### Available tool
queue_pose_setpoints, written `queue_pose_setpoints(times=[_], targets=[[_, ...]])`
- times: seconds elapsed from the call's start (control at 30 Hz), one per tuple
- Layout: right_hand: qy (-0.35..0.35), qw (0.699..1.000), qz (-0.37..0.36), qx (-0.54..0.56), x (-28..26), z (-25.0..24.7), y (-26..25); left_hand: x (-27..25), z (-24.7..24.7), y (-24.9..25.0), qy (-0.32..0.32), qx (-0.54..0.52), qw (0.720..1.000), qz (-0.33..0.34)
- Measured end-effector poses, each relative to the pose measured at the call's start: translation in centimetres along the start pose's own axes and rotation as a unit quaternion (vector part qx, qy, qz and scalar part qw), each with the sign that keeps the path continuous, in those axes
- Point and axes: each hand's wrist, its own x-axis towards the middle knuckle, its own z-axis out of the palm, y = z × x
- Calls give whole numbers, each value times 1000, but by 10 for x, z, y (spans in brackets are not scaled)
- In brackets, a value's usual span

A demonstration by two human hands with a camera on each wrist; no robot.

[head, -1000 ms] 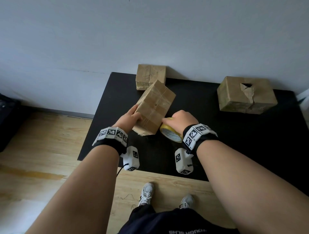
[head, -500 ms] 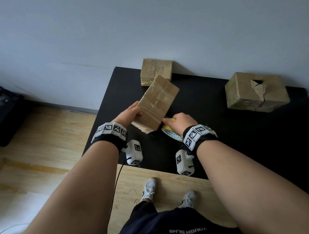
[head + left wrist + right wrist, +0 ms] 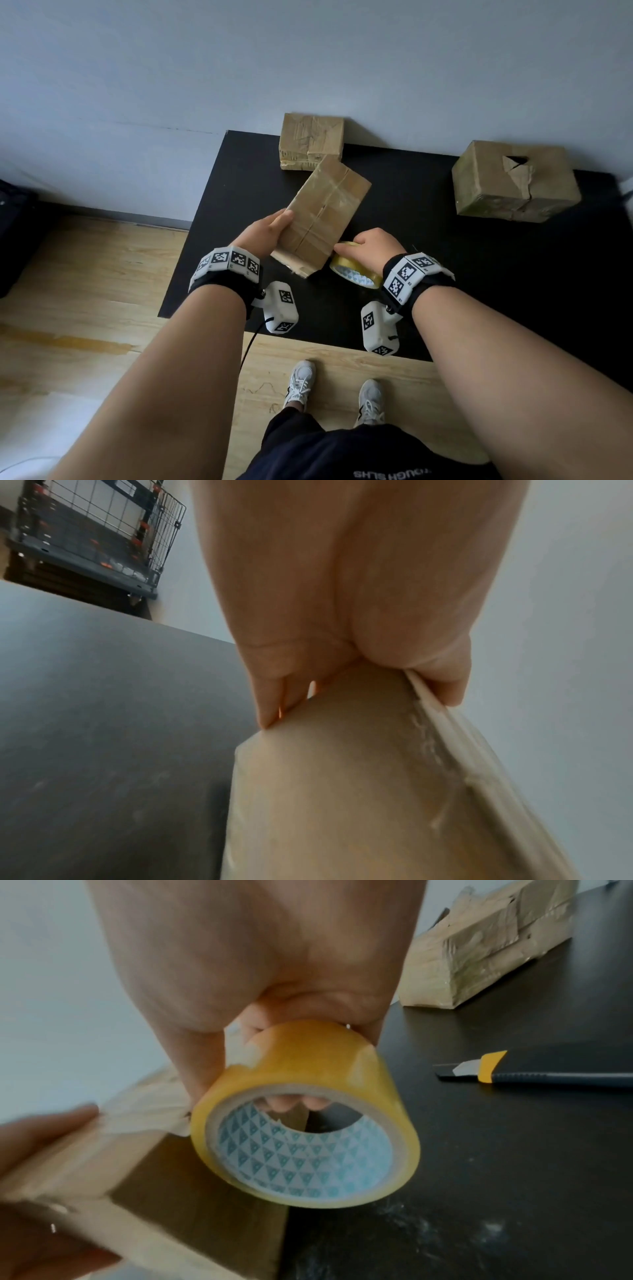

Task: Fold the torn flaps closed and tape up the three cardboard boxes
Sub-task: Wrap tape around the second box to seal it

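Observation:
My left hand grips the near left edge of a flat cardboard box, thumb on top, tilting it above the black table. In the left wrist view the fingers pinch the box at its edge. My right hand holds a yellow tape roll against the box's near right corner; in the right wrist view its fingers hook through the roll. A second box sits by the wall. A third box with a torn flap stands at the right.
A black and yellow utility knife lies on the table to the right of my right hand. The table's near edge and left edge drop to a wooden floor. A wire rack stands off to the left.
The box in my left hand has tipped flatter and slightly away from me. My right hand with the tape roll stays at its near right corner.

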Motion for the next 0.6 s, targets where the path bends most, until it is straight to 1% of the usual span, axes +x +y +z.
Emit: queue_pose_setpoints(times=[0.1, 0.17, 0.23, 0.27, 0.33, 0.37, 0.4, 0.5, 0.53, 0.6], targets=[[3, 1000, -2, -11, -6, -13, 10, -9, 24, -10, 17, -34, 999, -26], [8, 999, -4, -38, -9, -18, 15, -15, 40, -10, 42, -39, 998, -16], [14, 998, -3, -56, -12, -18, 16, -20, 51, -6, 87, 14, 996, 11], [16, 998, -4, -60, -13, -16, 15, -21, 54, -3, 123, 55, 991, 24], [22, 998, -6, -65, -14, -14, 14, -26, 58, 4, 190, 135, 972, 29], [25, 998, -7, -64, -15, -13, 15, -28, 62, 7, 209, 171, 962, 37], [27, 998, -8, -61, -15, -12, 16, -32, 67, 11, 211, 210, 953, 53], [19, 998, -14, -50, -16, -12, 20, -45, 91, 18, 166, 335, 921, 113], [13, 999, -18, -47, -16, -11, 20, -48, 99, 16, 151, 360, 913, 116], [0, 999, -25, -43, -14, -8, 22, -50, 105, 10, 138, 380, 909, 106]])
